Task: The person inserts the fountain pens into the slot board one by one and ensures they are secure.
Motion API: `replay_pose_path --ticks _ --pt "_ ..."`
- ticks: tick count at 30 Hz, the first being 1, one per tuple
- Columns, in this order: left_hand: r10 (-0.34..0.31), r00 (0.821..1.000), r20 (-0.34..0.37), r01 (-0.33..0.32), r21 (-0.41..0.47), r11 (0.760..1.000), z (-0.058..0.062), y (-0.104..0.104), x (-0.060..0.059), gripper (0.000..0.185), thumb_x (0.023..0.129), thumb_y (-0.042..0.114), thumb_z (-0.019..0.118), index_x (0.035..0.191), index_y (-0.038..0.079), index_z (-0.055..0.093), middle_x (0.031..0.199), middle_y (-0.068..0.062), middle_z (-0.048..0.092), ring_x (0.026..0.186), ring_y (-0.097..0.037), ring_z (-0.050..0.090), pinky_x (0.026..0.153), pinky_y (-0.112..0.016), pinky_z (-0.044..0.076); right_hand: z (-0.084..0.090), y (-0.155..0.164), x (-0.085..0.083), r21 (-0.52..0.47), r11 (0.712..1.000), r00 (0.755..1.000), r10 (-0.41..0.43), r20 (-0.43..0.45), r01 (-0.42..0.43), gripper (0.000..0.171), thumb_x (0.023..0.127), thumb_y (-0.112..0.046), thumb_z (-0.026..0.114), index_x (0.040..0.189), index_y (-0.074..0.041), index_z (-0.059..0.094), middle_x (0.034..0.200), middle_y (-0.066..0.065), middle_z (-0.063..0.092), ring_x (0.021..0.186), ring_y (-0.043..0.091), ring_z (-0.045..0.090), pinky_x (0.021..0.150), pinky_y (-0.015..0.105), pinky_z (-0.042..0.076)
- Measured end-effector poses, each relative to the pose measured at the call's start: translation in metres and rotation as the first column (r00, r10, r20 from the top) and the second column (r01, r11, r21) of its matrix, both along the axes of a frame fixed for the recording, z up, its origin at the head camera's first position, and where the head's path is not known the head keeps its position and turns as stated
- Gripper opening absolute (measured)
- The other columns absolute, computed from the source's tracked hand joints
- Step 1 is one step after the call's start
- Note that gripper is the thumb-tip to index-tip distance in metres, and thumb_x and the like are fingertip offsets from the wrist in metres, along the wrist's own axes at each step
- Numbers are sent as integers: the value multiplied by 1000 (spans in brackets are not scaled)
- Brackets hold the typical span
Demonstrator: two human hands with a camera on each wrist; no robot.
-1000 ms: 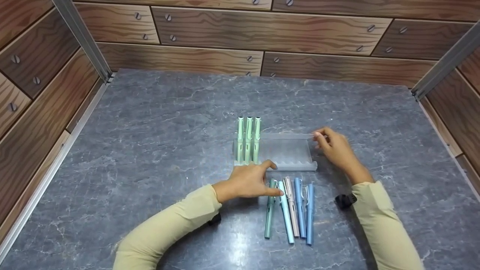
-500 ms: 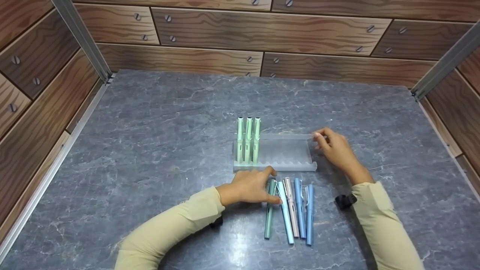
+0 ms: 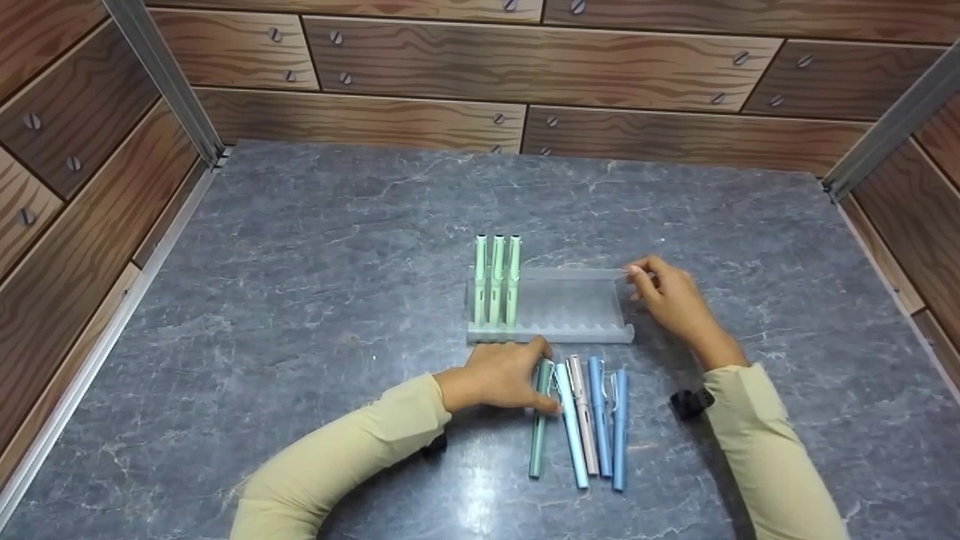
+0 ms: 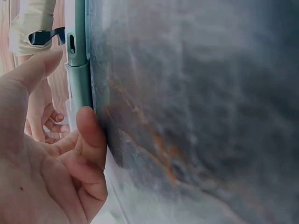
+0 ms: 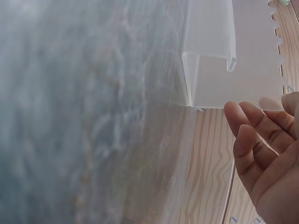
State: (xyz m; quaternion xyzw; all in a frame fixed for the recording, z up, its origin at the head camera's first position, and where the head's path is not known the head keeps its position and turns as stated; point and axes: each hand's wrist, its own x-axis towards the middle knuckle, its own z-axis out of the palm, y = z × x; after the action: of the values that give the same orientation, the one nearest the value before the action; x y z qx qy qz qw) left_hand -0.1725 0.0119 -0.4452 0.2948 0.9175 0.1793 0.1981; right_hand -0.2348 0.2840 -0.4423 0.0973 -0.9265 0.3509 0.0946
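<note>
The left hand [image 3: 501, 376] partly hides the dark green pen [image 3: 538, 442].

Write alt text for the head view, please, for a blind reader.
A person's left hand is over a dark green pen beside four other pens on a gray table; the right hand touches a clear rack holding three light green pens.

The rack [image 3: 570, 300] at the centre looks like smooth, translucent plastic. The pens [image 3: 584, 421] below it have a smooth finish with soft shine. The tabletop [image 3: 337, 240] is glossy and stone-like; the sleeves [image 3: 352, 435] are matt cloth.
</note>
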Motion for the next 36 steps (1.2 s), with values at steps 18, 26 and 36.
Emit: replay_pose_path --ticks 18,26,36 --pt "80 996 29 -79 -15 997 2 3 -2 68 71 46 81 127 20 52 76 7 56 66 -12 53 54 -27 42 0 0 2 -20 1000 1000 -4 -8 4 26 101 -17 50 104 5 62 94 23 69 72 32 70 57 12 46" --pt "74 960 270 -125 177 976 4 -3 -9 63 75 19 81 129 13 49 67 5 62 52 -8 60 52 -22 48 0 0 0 -38 999 1000 -6 16 7 26 101 -17 49 104 6 62 94 23 69 69 26 69 55 13 47" --pt "54 923 382 -207 374 904 9 -15 -12 58 78 7 75 129 12 47 64 6 61 48 -8 57 48 -19 44 0 -1 2 -16 1000 1000 6 14 -6 28 101 -18 48 104 6 61 95 23 69 75 35 69 56 13 47"
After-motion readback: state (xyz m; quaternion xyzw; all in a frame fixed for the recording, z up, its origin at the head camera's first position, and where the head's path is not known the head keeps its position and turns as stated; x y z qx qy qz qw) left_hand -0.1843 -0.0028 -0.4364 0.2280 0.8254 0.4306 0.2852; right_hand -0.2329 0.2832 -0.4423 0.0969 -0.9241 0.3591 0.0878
